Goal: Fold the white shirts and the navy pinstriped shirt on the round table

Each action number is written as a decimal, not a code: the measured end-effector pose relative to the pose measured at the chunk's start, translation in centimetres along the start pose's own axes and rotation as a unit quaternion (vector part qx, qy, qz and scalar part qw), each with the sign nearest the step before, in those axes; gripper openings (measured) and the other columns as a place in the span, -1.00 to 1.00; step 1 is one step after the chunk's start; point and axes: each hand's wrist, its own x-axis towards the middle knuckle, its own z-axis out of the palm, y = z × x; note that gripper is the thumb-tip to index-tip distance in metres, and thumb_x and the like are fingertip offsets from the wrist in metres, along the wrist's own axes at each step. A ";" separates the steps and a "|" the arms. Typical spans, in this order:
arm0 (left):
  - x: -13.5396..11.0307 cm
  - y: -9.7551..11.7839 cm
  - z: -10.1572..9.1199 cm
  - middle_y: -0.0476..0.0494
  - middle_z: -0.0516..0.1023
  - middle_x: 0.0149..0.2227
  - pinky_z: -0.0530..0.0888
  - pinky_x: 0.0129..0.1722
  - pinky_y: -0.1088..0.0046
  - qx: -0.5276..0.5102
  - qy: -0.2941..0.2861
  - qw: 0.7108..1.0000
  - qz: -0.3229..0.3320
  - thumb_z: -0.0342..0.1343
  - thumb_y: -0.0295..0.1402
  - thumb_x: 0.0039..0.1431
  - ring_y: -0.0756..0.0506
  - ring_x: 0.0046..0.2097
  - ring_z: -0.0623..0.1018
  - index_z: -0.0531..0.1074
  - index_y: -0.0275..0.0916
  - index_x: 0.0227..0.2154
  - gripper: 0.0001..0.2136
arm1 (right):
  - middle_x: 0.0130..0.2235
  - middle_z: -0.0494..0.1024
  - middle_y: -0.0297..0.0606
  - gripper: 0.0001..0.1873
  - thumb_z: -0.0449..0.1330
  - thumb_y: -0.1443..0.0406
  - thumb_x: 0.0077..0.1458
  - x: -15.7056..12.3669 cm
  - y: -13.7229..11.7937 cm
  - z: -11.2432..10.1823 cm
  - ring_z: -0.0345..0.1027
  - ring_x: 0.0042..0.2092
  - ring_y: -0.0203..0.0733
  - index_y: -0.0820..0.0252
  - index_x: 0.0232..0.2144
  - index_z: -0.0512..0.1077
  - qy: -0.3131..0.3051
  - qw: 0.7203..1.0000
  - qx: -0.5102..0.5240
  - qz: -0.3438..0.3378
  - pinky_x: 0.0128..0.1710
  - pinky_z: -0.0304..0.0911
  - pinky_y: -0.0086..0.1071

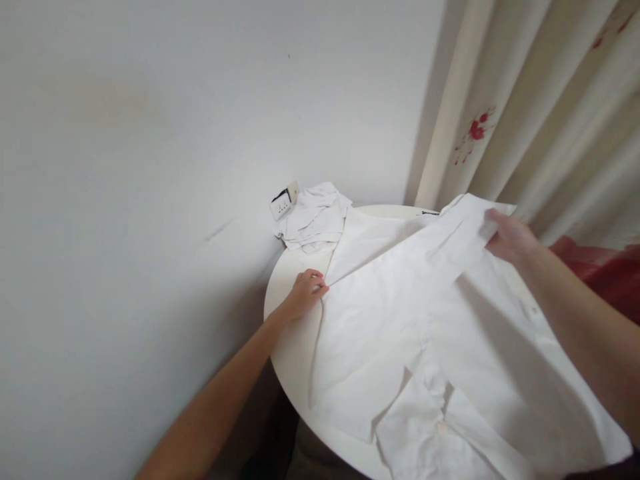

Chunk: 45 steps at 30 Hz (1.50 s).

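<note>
As right hand (511, 237) holds creased white cloth (385, 313) | table (284, 283): smooth, round

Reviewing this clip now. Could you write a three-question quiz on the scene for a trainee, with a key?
1. True or false: the right hand grasps the large white cloth.
2. What colour are the splash-like marks on the pale curtain? A) green B) red C) blue
3. Fill in: right beside the wall socket lies some ____.

Key: 1. True. 2. B. 3. Rumpled white fabric.
</note>
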 end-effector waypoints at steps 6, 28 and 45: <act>-0.1 -0.5 0.8 -0.20 0.49 -0.04 0.36 0.14 0.10 0.017 0.042 0.999 -0.012 0.05 -0.23 0.24 -0.21 0.01 0.47 0.51 -0.21 -0.45 -0.76 | -0.42 0.59 -0.20 -0.94 0.25 0.36 0.03 -0.1 5.6 -0.8 0.50 -0.32 -0.11 0.22 -0.36 0.47 0.075 0.979 -0.181 0.054 -0.31 0.45 -0.28; -1.6 7.5 2.8 -0.28 0.25 0.35 0.21 0.33 0.06 0.098 -0.025 0.988 0.117 -0.12 -0.29 0.41 -0.23 0.37 0.23 0.21 -0.23 0.29 -0.56 | 0.21 0.40 0.00 -0.54 -0.03 0.20 0.29 -5.5 8.6 6.0 0.21 0.23 0.06 0.25 0.12 0.42 -0.104 0.790 -0.551 -0.248 0.23 0.12 -0.13; -5.5 8.2 2.0 -0.33 0.12 0.40 0.07 0.37 -0.08 0.193 -0.072 0.969 0.134 -0.07 -0.20 0.42 -0.29 0.42 0.09 0.09 -0.22 0.37 -0.48 | 0.39 -0.03 0.37 -0.16 -0.09 0.04 0.27 -8.6 9.4 7.9 -0.24 0.43 0.32 0.64 0.35 -0.02 -0.042 0.782 -0.602 -0.156 0.34 -0.21 0.17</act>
